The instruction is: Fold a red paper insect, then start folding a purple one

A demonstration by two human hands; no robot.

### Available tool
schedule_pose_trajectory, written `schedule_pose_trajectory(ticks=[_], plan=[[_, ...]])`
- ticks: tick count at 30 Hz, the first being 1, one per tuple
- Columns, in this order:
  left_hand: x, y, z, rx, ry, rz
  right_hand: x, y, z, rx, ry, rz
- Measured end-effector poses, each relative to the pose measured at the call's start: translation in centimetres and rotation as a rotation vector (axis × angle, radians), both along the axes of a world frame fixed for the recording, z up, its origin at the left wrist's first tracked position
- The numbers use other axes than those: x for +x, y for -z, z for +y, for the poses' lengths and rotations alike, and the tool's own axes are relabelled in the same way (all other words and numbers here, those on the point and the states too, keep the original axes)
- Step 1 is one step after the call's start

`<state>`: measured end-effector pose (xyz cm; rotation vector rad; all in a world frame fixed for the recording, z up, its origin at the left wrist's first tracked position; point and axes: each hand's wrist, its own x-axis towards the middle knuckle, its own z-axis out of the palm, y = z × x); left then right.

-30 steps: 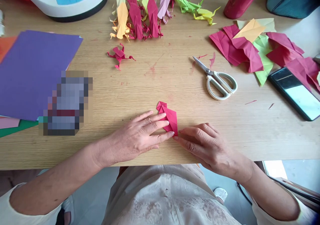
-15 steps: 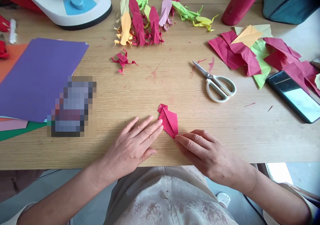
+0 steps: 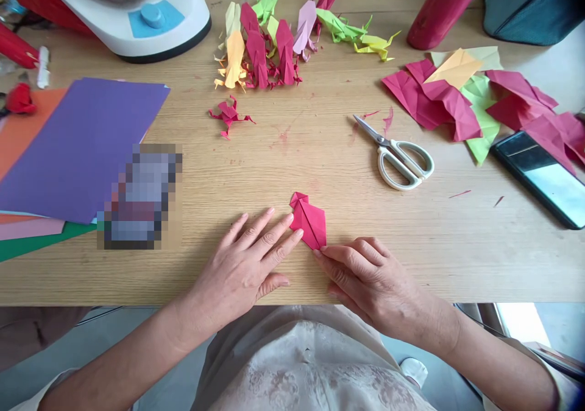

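A small folded piece of red origami paper (image 3: 311, 222) lies flat on the table near its front edge, with a little folded tip at its far end and a crease down its length. My left hand (image 3: 253, 252) is spread open, its fingertips resting on the paper's left edge. Thumb and index finger of my right hand (image 3: 370, 277) pinch the paper's near corner, hiding its very end. Beyond my hands lies a small red paper figure with thin limbs (image 3: 228, 115). White-handled scissors (image 3: 402, 157) rest farther right, their blades pointing up and left.
Several folded paper figures (image 3: 258, 58) stand at the back. Creased paper pieces (image 3: 439, 97) and a dark phone (image 3: 542, 173) lie right, below a red cylinder (image 3: 441, 9). Left are coloured sheets (image 3: 86, 143), a blurred-out object (image 3: 141, 198) and a white appliance (image 3: 178, 33).
My right thumb and fingers have shifted slightly at the paper's near corner, and the hand is curled more. The left hand stays on the paper. The view has moved a little.
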<state>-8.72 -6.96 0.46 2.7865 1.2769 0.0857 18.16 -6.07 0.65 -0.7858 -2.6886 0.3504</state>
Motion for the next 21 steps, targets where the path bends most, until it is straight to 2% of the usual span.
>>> schedule_pose_trajectory(ticks=[5,11,17,21], plan=[[0.4,-0.6,0.0,0.024,-0.03,0.016,-0.4,0.3,-0.3,0.013,0.025,0.019],[0.6,-0.5,0.2,0.016,0.084,-0.006,-0.3,1.0,-0.9,0.078,0.013,-0.028],[1.7,0.0,-1.2,0.022,-0.019,0.048,-0.7,1.3,-1.3,0.11,0.048,-0.014],[2.3,-0.1,-1.7,0.026,-0.033,0.07,-0.8,1.3,-1.8,0.143,0.07,-0.042]])
